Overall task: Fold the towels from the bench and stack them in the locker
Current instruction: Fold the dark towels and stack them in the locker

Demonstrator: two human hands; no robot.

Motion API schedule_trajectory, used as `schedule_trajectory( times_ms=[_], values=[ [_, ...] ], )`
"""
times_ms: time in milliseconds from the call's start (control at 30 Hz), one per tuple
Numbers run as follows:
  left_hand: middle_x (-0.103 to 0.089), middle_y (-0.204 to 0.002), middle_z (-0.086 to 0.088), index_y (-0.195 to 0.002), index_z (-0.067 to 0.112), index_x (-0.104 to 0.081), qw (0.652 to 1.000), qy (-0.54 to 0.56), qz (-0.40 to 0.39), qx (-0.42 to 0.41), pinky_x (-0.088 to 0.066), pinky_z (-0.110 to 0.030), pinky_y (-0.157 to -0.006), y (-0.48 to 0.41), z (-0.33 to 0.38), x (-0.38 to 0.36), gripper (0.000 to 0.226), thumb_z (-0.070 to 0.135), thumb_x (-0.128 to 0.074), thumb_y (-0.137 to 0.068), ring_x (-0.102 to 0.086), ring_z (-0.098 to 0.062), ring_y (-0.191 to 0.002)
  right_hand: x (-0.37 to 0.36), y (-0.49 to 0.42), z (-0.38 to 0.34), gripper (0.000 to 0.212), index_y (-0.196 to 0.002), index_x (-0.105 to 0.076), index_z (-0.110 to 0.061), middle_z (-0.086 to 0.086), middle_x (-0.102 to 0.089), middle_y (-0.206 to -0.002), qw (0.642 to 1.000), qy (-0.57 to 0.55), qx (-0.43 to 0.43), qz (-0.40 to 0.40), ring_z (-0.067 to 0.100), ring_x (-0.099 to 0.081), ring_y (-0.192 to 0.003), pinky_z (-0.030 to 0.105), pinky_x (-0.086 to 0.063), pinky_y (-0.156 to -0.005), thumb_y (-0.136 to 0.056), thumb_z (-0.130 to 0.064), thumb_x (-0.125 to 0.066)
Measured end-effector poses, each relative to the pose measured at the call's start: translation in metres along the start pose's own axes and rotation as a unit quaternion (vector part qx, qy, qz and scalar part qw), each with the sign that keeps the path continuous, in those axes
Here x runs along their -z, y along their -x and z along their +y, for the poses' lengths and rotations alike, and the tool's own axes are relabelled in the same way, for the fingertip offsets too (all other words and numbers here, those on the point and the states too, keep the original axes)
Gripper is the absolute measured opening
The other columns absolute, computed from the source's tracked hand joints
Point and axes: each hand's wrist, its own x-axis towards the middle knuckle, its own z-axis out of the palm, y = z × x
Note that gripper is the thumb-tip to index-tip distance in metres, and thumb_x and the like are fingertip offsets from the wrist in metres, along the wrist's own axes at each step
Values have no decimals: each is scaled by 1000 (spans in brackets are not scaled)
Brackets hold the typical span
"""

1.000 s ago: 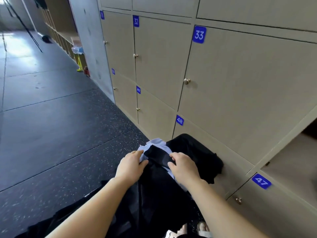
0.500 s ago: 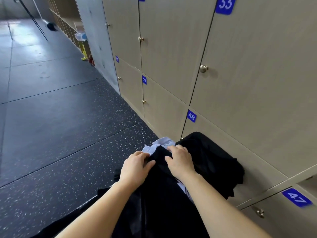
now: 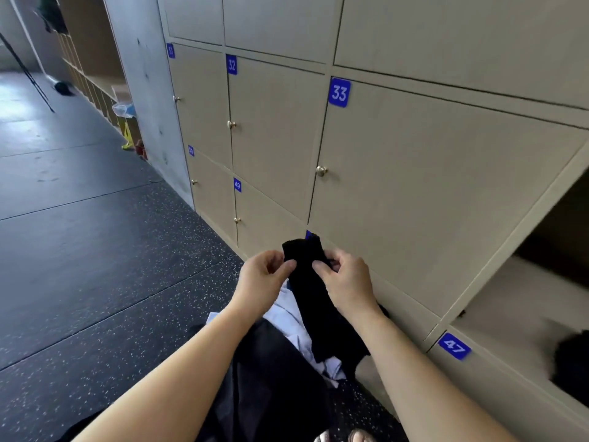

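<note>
Head view, nearest first: below your wrists a dark cloth [image 3: 274, 378] lies spread, and on it, just under both grips, a pale blue cloth [image 3: 288, 309] lies rumpled; what carries the pile is hidden. Your left grip [image 3: 261, 282] pinches the left edge of a black towel [image 3: 302, 253] between thumb and forefinger, the other fingers curled. Your right grip [image 3: 349, 283] holds the towel's right edge, thumb in front, fingers curled behind. Both grips are narrow, closed on the cloth, close together with the towel between them. The towel's top stands a little above the grips; the rest hangs down between your forearms onto the pale cloth. Beyond the grips stands a wall of beige locker doors: door 33 [image 3: 414, 186] behind and above the right grip, with a brass knob [image 3: 321, 170], and door 32 [image 3: 271, 138] to its left. Right of the right grip an open locker [image 3: 510, 298] shows a bare shelf with something dark [image 3: 573, 362] in it, too blurred to name; tag 47 [image 3: 454, 346] sits below. Left of the left grip the speckled floor [image 3: 95, 250] runs off into the distance.
</note>
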Motion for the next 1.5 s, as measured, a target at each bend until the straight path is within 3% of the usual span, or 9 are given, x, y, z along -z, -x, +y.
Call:
schedule_trajectory(
  times_ms=[333,500,633,833,967,1067,1233,1400,1500],
  values=[
    [-59,-63,9,-74,11,-61,984,123,-66,-113,-43,-19,-67,36,151,-12,21,17,-63,-94,-53,-4,-63,132,43,-80,3,-79,-70,-14,-4,-69,-70,990,-69,73,101,10,-64,-65,29,-50,-66,-81,-12,-71],
    [-66,-91,-23,-100,-7,-62,958,194,-163,-134,-50,-47,-95,55,214,-9,37,29,-60,-92,-62,-24,-87,191,66,-108,28,-104,-66,-11,-6,-70,-93,963,-238,64,108,-6,-65,-80,9,-47,-70,-83,-28,-73],
    [-63,-103,-24,-116,-13,-55,947,197,-210,-142,-49,-46,-101,68,252,-10,41,25,-53,-100,-59,-29,-96,218,71,-111,76,-125,-59,-23,-2,-66,-120,946,-321,-28,41,15,-58,-114,34,-43,-96,-66,-69,-69],
    [-66,-114,-23,-124,-10,-53,939,223,-235,-117,-54,-36,-93,76,282,-9,41,24,-48,-103,-65,-30,-105,244,75,-119,47,-117,-60,-10,13,-67,-102,879,-466,-76,63,27,-63,-97,42,-49,-94,-80,-37,-70],
    [-69,-100,-11,-117,-8,-57,943,215,-227,-117,-54,-27,-77,78,290,-12,37,25,-49,-102,-65,-19,-92,251,80,-119,40,-112,-65,-13,9,-72,-106,909,-413,-52,-16,25,-66,-101,41,-49,-94,-81,-38,-67],
    [-67,-92,-10,-104,-2,-60,953,194,-193,-128,-54,-28,-75,78,290,-15,29,24,-49,-103,-62,-18,-85,255,84,-121,16,-91,-68,-9,6,-74,-88,935,-350,-48,25,20,-68,-86,33,-53,-81,-88,-24,-67],
    [-62,-75,-6,-81,7,-57,970,164,-127,-127,-53,-29,-67,81,282,-24,25,21,-52,-101,-59,-18,-71,264,90,-120,16,-78,-67,-10,6,-71,-79,948,-312,6,66,18,-66,-76,29,-53,-70,-87,-23,-68],
    [-64,-95,-26,-110,-11,-58,969,206,-118,-71,-53,-48,-91,80,281,-29,40,28,-56,-99,-58,-28,-84,266,100,-112,12,-81,-69,-16,-3,-66,-71,984,-161,-21,-78,9,-52,-66,22,-36,-58,-81,-27,-73],
    [-68,-106,-26,-109,-4,-64,967,226,-110,-51,-53,-51,-96,75,276,-31,41,35,-58,-98,-64,-30,-90,265,103,-105,11,-81,-68,-9,-6,-62,-62,987,-145,-25,-68,4,-52,-58,16,-37,-52,-84,-19,-72]
  ],
)
